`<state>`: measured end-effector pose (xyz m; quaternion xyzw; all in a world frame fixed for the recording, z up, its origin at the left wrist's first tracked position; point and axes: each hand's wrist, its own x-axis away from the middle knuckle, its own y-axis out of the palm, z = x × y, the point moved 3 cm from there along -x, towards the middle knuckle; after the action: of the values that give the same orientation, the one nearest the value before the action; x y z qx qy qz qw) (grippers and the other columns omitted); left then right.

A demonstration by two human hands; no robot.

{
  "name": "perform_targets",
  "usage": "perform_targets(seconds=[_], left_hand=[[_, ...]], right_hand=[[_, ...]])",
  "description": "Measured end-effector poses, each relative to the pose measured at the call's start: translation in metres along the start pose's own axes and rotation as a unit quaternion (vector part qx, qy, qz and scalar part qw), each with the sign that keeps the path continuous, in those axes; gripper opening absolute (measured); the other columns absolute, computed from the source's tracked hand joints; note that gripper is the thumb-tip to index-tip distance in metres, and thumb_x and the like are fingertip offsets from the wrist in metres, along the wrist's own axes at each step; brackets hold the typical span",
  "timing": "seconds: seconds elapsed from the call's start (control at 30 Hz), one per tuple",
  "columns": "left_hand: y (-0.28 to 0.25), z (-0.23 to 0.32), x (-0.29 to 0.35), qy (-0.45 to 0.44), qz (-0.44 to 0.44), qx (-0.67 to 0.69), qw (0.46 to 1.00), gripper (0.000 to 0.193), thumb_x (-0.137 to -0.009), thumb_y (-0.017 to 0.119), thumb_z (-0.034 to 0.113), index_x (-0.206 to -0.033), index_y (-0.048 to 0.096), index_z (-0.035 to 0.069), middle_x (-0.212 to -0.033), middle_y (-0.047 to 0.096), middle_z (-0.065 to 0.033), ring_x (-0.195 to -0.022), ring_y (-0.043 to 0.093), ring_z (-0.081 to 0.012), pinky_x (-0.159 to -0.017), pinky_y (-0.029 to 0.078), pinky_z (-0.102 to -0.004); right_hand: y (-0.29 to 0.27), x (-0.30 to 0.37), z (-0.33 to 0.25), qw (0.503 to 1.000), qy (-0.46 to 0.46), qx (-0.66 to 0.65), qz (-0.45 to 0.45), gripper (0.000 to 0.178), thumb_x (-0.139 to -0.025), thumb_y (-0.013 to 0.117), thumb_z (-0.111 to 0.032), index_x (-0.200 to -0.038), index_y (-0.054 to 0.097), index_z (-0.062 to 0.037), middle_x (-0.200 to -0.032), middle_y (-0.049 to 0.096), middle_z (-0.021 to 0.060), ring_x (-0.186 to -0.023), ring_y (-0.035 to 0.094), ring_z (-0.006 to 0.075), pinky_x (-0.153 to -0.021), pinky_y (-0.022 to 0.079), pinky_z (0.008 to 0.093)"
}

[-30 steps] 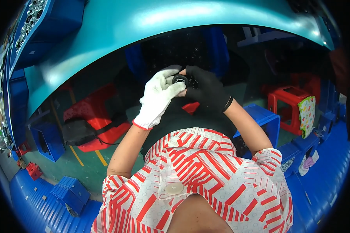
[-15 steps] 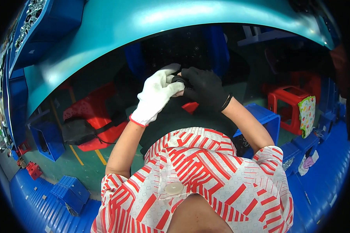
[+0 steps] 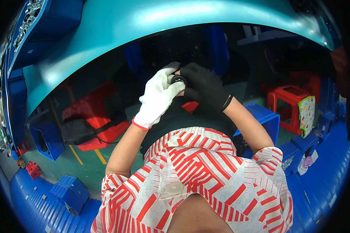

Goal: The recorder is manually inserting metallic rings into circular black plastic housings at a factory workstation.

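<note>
A small round black part (image 3: 178, 79), with pale spoke-like lines on its face, sits between my hands in front of my body. My left hand (image 3: 158, 95), in a white glove with a red cuff, is closed round it with thumb and fingers. In a black glove, my right hand (image 3: 204, 86) grips the part's right side, its fingers curled. Bare fingertips show at the ends of the black glove. The part's underside is hidden by the gloves, and its exact kind cannot be made out.
The teal table edge (image 3: 116, 46) curves beyond my hands. At upper left a blue bin (image 3: 58, 29) holds shiny metal parts. A red stool with a dark bag (image 3: 79, 130) stands left; another red stool (image 3: 286, 97) and a blue crate (image 3: 266, 116) are at right.
The round part's face has turned more into view, showing its pale lines. My left hand has shifted slightly to the right; the right hand has barely moved.
</note>
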<state>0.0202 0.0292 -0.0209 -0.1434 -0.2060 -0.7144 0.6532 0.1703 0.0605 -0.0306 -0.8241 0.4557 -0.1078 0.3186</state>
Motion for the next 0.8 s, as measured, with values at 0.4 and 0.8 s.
perform_targets(seconds=[0.4, 0.8], left_hand=[[-0.006, -0.002, -0.006, -0.038, -0.033, -0.091, 0.995, 0.058, -0.082, 0.062, 0.006, -0.134, 0.041, -0.007, -0.096, 0.062, -0.0116, -0.083, 0.063, -0.0157, -0.078, 0.052, -0.0260], [0.004, -0.001, -0.003, 0.016, -0.022, 0.018, 0.999, 0.055, -0.083, 0.063, 0.002, -0.132, 0.041, -0.009, -0.105, 0.062, -0.0165, -0.083, 0.063, -0.0151, -0.075, 0.053, -0.0255]], right_hand=[[0.002, 0.004, -0.002, 0.999, -0.003, 0.026, -0.018, 0.034, -0.074, 0.075, -0.023, -0.099, 0.058, -0.0093, -0.093, 0.059, 0.0109, -0.080, 0.062, 0.0295, -0.066, 0.051, 0.0364], [0.000, 0.005, 0.002, 0.998, 0.027, -0.054, 0.005, 0.042, -0.072, 0.077, -0.026, -0.106, 0.058, -0.0092, -0.100, 0.060, 0.0109, -0.089, 0.062, 0.0299, -0.074, 0.051, 0.0372]])
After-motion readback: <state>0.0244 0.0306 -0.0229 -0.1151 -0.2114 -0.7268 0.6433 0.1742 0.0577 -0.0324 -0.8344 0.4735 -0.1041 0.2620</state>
